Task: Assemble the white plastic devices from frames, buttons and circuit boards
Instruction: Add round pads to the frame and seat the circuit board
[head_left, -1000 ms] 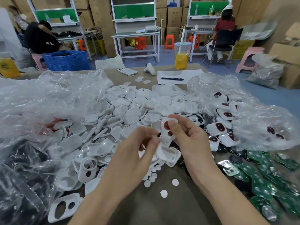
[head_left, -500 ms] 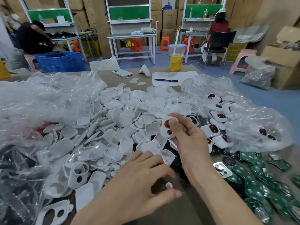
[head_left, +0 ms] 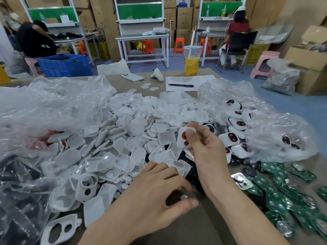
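head view: smooth white two-holed plastic frame (head_left: pixel 179 141) in right hand (head_left: pixel 207 147)

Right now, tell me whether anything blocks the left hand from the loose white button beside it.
Nothing visible does: the left hand flanks the white button with thumb and forefinger, on the tabletop.

Factory assembly floor, stacked cardboard boxes (head_left: pixel 184 16), metal workbenches (head_left: pixel 141 36), plastic stools (head_left: pixel 147 46), heaped white plastic parts (head_left: pixel 134 124).
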Action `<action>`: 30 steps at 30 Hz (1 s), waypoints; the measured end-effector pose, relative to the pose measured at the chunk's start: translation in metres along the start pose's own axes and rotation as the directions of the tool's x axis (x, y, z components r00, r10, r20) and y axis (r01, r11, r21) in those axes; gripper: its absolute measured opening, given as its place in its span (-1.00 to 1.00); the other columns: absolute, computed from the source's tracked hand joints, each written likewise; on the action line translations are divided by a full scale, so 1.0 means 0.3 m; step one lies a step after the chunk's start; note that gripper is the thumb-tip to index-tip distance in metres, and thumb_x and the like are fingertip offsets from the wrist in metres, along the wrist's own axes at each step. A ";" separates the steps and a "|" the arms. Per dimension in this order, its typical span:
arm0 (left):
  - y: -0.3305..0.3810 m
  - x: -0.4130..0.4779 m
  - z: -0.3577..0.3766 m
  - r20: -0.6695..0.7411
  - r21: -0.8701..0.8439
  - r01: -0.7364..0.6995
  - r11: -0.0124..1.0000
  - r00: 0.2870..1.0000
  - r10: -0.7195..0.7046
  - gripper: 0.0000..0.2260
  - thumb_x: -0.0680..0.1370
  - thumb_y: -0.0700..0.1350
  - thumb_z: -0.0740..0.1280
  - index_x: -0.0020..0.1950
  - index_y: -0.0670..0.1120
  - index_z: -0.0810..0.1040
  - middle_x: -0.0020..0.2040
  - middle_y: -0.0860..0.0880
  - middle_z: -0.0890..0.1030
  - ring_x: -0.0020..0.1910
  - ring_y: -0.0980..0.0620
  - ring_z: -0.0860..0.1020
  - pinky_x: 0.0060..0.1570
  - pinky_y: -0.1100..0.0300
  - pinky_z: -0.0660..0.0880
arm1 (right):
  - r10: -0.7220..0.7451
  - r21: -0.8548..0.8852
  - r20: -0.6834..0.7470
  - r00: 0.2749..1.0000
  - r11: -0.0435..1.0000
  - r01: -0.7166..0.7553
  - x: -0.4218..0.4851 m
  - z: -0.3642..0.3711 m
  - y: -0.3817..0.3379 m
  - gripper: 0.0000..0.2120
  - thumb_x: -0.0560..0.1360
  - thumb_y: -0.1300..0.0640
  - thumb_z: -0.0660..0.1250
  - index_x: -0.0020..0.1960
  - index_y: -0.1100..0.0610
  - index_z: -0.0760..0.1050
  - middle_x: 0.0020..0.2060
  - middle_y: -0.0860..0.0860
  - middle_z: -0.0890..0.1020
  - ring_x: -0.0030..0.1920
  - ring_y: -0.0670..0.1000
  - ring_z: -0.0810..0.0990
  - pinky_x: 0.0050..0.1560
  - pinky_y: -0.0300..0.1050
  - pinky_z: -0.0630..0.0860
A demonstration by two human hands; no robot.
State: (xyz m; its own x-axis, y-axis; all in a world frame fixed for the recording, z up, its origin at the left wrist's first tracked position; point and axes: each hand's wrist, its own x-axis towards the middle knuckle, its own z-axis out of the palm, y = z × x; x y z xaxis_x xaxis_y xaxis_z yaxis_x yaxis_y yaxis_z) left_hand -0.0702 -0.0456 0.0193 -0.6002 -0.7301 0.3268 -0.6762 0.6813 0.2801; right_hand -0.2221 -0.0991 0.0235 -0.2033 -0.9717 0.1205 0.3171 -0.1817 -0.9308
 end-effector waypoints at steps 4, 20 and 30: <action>-0.010 0.001 -0.003 -0.037 0.000 0.032 0.999 0.999 -0.032 -0.69 0.64 0.28 0.13 0.00 0.17 0.60 -0.14 0.21 0.54 -0.08 0.21 0.44 0.08 0.22 0.34 | 0.016 0.023 0.010 1.000 1.000 -0.016 0.003 -0.002 0.010 -0.89 0.46 -0.01 0.42 -0.04 -0.03 0.66 -0.23 -0.11 0.71 -0.24 -0.17 0.62 -0.13 -0.32 0.57; -0.183 -0.122 -0.201 -0.520 -0.238 0.466 0.852 0.680 -0.517 -0.74 0.68 0.07 0.18 0.01 0.05 0.64 -0.13 0.21 0.62 -0.05 0.15 0.57 -0.07 0.16 0.47 | 0.212 0.230 0.282 0.936 0.932 -0.281 -0.068 0.063 0.001 -0.83 0.35 0.08 0.45 -0.08 -0.02 0.73 -0.12 0.08 0.69 -0.10 0.04 0.69 -0.12 -0.11 0.64; -0.466 -0.160 -0.412 -0.304 0.158 0.840 0.519 0.542 -0.784 -0.70 0.66 -0.23 0.17 0.35 -0.18 0.54 0.24 -0.25 0.59 0.20 -0.26 0.53 0.10 -0.02 0.44 | 0.199 0.323 0.379 0.904 0.887 -0.330 -0.063 0.145 -0.009 -0.83 0.43 0.14 0.43 -0.01 0.01 0.73 -0.10 0.05 0.72 -0.06 0.12 0.73 -0.11 -0.06 0.66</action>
State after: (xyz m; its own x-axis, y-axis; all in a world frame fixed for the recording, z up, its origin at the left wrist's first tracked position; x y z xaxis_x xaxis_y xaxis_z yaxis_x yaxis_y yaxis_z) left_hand 0.1058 -0.0993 0.0761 0.3347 -0.9133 0.2321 -0.9227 -0.2676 0.2776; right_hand -0.1786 -0.0869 0.0387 0.2306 -0.9715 0.0547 0.6473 0.1112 -0.7541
